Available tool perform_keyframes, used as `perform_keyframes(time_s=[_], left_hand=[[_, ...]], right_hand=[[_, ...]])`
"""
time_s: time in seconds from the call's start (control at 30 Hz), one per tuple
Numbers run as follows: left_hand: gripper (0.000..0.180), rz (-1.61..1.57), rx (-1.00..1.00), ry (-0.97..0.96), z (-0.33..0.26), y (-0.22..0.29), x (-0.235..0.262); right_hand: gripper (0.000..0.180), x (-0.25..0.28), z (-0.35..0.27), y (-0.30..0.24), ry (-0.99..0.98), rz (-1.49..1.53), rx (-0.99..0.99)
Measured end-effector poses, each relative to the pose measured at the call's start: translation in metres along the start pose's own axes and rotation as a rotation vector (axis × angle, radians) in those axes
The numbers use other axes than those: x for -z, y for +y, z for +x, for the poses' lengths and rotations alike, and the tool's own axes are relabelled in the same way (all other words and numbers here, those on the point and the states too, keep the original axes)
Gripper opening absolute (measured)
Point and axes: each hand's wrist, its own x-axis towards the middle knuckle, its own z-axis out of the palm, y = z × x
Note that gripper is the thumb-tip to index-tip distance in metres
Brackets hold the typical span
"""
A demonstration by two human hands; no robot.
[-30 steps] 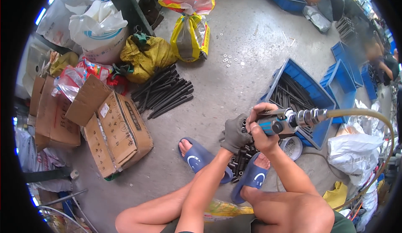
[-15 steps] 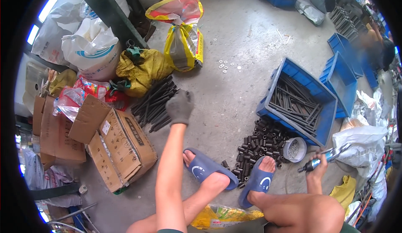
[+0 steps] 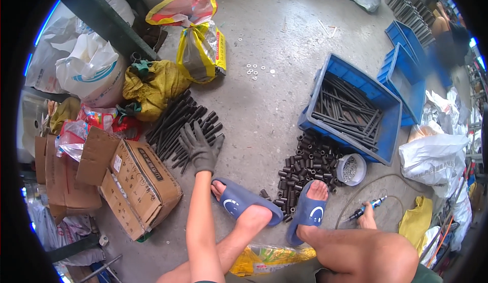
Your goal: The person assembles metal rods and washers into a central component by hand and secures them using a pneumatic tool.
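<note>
Gloved in dark grey, my left hand [image 3: 202,150] lies with fingers spread across the near ends of a pile of black rods [image 3: 174,119]. Nothing shows gripped in it. My right hand [image 3: 367,217] is wrapped round a blue and black electric screwdriver [image 3: 365,209], low beside my right knee. A thin cable [image 3: 401,181] curves over the floor near the tool. Between my sandalled feet and the blue bin lie many short black sleeves [image 3: 305,166]. A white tub [image 3: 352,169] of small metal parts stands beside them.
A blue bin [image 3: 396,135] holds more black rods; other blue bins stand behind it. On the left are a cardboard box [image 3: 145,186], a yellow sack [image 3: 157,87] and a yellow-grey bag [image 3: 195,54]. Several white washers [image 3: 255,71] lie on the floor. A white sack [image 3: 434,161] rests at right.
My left hand's fingers have spread out over the rods, and some rod ends now fan to the right. My right hand has lowered the screwdriver, and the whole view has shifted slightly.
</note>
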Motion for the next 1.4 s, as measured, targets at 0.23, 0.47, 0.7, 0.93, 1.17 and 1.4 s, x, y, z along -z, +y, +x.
perform_keyframes(time_s=[0.23, 0.47, 0.7, 0.93, 1.17, 1.4], left_hand=[[0.126, 0.338, -0.009, -0.155, 0.009, -0.064, 0.002], [0.11, 0.325, 0.162, -0.069, -0.01, -0.036, -0.017], [0.056, 0.24, -0.026, -0.206, -0.035, -0.054, 0.0], [0.076, 0.177, 0.088, 0.069, -0.039, -0.095, -0.005], [0.102, 0.348, 0.262, -0.445, -0.023, -0.055, 0.014], [0.116, 0.274, 0.072, -0.197, -0.021, -0.101, 0.011]], right_hand=[[0.028, -0.028, 0.013, 0.048, 0.095, 0.118, -0.026], [0.036, -0.107, 0.04, 0.224, 0.562, 0.552, -0.338], [0.044, -0.145, 0.016, 0.317, 0.858, 0.644, -0.516], [0.053, -0.056, 0.087, 0.339, 0.985, 0.015, -0.202], [0.06, 0.013, 0.19, 0.433, 0.386, -0.539, -0.086], [0.049, 0.029, 0.226, 0.411, 0.173, -0.656, 0.045]])
